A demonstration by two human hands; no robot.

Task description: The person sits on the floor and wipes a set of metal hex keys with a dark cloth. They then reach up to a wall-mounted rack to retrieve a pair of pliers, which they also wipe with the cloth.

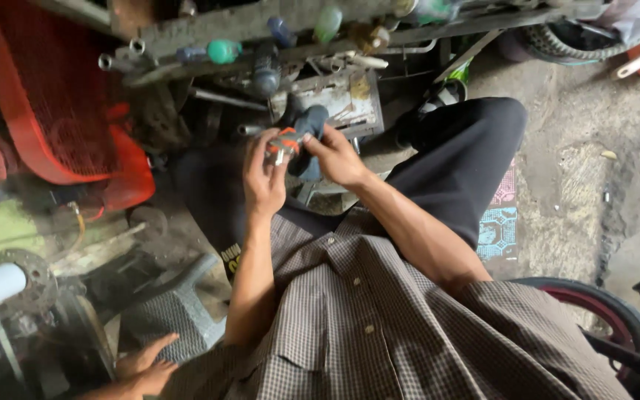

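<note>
Orange-and-grey tool part (284, 142) sits between both hands, held up in front of the chest, above the lap and the dark trousers (468, 155). Left hand (263, 178) wraps it from below, fingers curled close round the orange body. Right hand (337, 157) pinches the top end, where a dark blue-grey piece (311, 122) meets it; cannot tell whether that piece is joined to the part or separate. Both hands closed, neither spread wide.

Step in hand, by my reading: fitting or twisting the two pieces together, the left steadying, the right working. Next move would call for a firm hold below and a careful turn or push from the right fingers, keeping the pieces in line.

Surroundings: a cluttered rack (261, 30) with green and blue handles runs along the top edge; a red mesh panel (46, 96) stands at the left. Concrete floor (594, 148) on the right; a tyre (609, 311) near the lower right corner. Another person's hand (142, 367) rests low at the left, well apart.
</note>
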